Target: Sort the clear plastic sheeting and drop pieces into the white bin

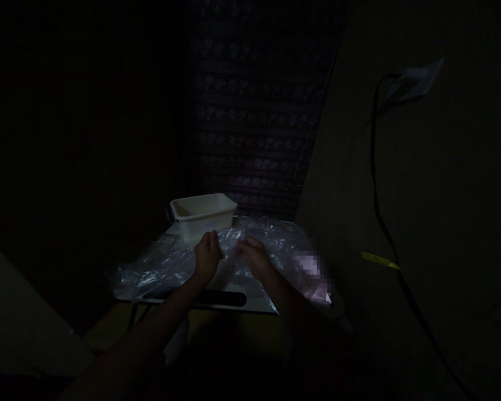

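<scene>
Over the clear plastic sheet, at five o'clock from the cream tub, left hand and right hand curled near each other, any hold too dark to tell; such fingerwork wanted steady wrists.

Clear plastic sheet — wrinkled, shiny, spread loosely across tbl — some edges hard to see.

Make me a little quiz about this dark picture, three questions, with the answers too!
1. True or false: the pale tub stands nearer the person than the left hand and right hand.
2. What colour is the tag on the dark cord: A red, B yellow, C blue?
3. Fill in: crinkly, see-through ____ covers much of the tabletop.

Key:
1. False, it stands beyond them.
2. B.
3. plastic.
</scene>
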Tool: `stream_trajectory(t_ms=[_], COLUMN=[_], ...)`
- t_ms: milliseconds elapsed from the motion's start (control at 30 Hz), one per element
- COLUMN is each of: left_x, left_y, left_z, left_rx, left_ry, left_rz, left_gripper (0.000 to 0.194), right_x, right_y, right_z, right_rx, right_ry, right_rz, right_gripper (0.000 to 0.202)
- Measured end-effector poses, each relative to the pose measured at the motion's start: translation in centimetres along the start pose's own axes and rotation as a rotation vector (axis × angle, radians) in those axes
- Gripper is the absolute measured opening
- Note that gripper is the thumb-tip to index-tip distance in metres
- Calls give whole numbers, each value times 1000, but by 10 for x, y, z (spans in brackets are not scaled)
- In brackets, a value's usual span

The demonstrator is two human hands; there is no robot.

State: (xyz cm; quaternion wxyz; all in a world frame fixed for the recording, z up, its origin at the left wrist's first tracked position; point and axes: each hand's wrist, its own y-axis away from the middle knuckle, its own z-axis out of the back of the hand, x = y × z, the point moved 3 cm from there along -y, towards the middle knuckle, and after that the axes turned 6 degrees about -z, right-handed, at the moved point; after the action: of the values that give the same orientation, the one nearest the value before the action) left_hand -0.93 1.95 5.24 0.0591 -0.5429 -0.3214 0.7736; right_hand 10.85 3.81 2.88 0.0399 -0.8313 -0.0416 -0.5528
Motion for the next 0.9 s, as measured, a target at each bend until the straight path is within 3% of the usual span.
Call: stream_trajectory(t_ms=[233, 400, 467, 733, 900], left_x=[21, 19, 18, 20, 20], left_y=[-9, -5, -1, -3, 0], left_z=[2, -9, -13, -12, -12], left_rx=[81, 441, 496, 319, 315], left_ry=[327, 540, 546, 574, 565], left_rz=[231, 311, 335, 316, 369], left_gripper=[34, 27, 27, 21, 21], right_x=[4, 3, 2, -3, 2], right_y=[-7, -6, -7, -6, -4], right_z=[11, 9, 8, 4, 4], right_rx=[56, 143, 133, 124, 24], right_ry=[140, 198, 212, 271, 264], right_rz=[53, 10, 11, -85, -3], right_gripper=[8, 9, 13, 16, 14])
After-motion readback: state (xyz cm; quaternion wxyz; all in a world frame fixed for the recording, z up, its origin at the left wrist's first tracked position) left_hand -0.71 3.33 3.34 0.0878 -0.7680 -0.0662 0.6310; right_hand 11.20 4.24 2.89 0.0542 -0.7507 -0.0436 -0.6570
